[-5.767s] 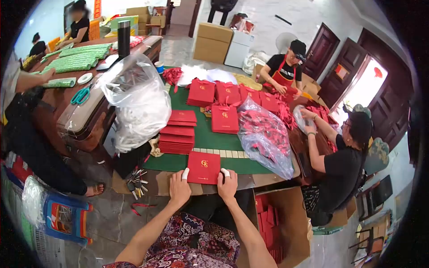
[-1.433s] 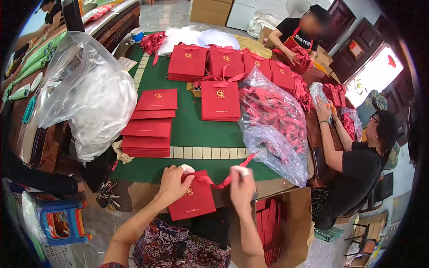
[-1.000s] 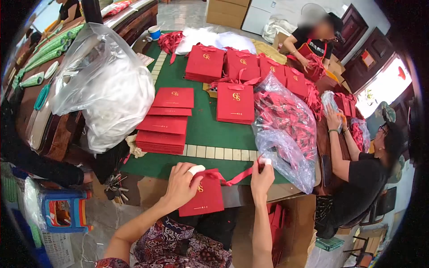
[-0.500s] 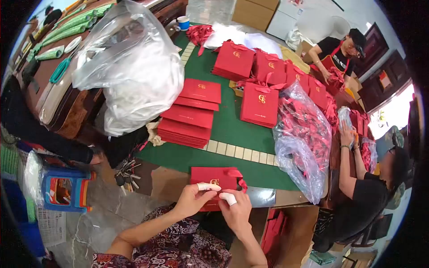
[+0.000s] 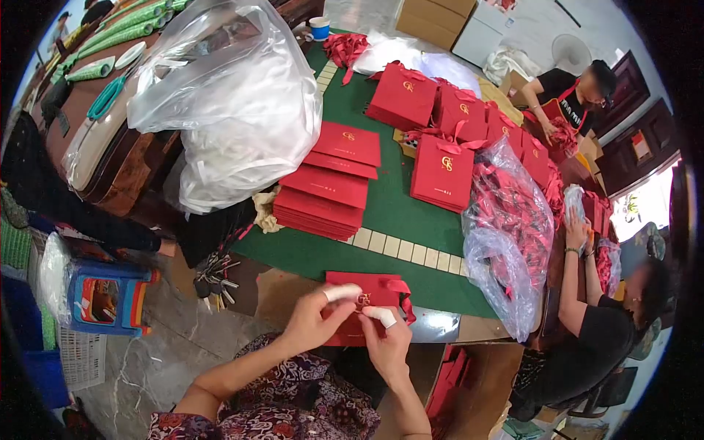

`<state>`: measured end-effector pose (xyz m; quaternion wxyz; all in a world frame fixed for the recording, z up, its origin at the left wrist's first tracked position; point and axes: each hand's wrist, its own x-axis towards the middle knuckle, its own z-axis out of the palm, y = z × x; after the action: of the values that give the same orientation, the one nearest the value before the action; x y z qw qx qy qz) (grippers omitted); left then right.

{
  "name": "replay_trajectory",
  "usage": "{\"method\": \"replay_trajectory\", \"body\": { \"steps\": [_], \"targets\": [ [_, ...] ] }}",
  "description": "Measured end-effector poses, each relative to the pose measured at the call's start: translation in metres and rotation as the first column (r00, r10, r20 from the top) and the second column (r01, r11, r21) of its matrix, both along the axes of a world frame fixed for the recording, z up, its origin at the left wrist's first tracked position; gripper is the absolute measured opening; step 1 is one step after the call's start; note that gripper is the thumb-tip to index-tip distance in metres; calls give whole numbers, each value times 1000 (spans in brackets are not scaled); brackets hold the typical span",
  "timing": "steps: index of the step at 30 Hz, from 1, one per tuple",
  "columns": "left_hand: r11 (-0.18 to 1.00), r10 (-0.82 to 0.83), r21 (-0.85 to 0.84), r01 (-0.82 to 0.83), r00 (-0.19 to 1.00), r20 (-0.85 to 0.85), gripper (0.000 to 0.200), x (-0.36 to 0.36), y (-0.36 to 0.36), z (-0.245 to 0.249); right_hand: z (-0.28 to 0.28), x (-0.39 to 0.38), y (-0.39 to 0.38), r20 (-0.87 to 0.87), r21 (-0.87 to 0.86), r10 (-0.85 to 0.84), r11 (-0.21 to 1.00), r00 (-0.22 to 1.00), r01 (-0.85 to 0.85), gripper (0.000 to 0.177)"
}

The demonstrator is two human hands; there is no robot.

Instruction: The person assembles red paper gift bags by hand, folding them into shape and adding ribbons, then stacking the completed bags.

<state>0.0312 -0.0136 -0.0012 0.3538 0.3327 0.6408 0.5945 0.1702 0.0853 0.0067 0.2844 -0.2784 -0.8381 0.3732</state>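
A red paper gift bag (image 5: 383,284) with a gold logo lies at the table's near edge, a red ribbon (image 5: 405,299) at its right side. My left hand (image 5: 317,319) is over the bag's left part, thumb and index finger bent together, with white wrapping on the index finger. From the right, my right hand (image 5: 386,339) meets it, its fingers pinched and its index finger also wrapped in white. The fingertips of both hands are close together above the logo. Whatever they hold, if anything, is too small to make out.
Stacked red bags (image 5: 323,207) lie beyond my hands, with more standing bags (image 5: 442,172) farther back. A plastic sack of red ribbons (image 5: 510,220) is at the right, a big clear bag (image 5: 242,132) at the left. Two people work along the right side. Stools (image 5: 110,297) stand at lower left.
The view has shifted, so the table's contents appear farther right. My left index finger has lifted slightly and blurs; my hands stay close together over the bag.
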Motion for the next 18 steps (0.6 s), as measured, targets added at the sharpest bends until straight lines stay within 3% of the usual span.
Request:
{"method": "replay_trajectory", "body": {
  "steps": [1,2,4,6,8,13,18],
  "targets": [
    [995,96,34,-90,942,-322,31,-9,4,1,1,-1,1,2,-3,-1,1000,1000,1,18],
    [991,122,26,-128,838,-531,35,-17,6,4,2,-2,2,27,-24,-25,999,999,26,17],
    [989,73,-36,-141,697,-713,39,-28,11,-1,1,-5,4,53,-48,-49,998,997,51,17],
    [988,-18,-121,-99,697,-716,42,-34,15,-11,-7,-11,7,50,-14,-46,999,998,47,16],
    [973,-169,-230,-21,613,-772,39,-36,17,-13,-14,-14,9,78,30,-45,999,996,43,16],
    [978,-165,-207,-4,588,-792,36,-35,19,-11,-24,-20,11,116,122,-63,991,991,49,15],
    [984,-161,-174,34,591,-790,32,-37,18,-5,-24,-27,9,48,160,-66,985,997,57,15]
  ]
}}
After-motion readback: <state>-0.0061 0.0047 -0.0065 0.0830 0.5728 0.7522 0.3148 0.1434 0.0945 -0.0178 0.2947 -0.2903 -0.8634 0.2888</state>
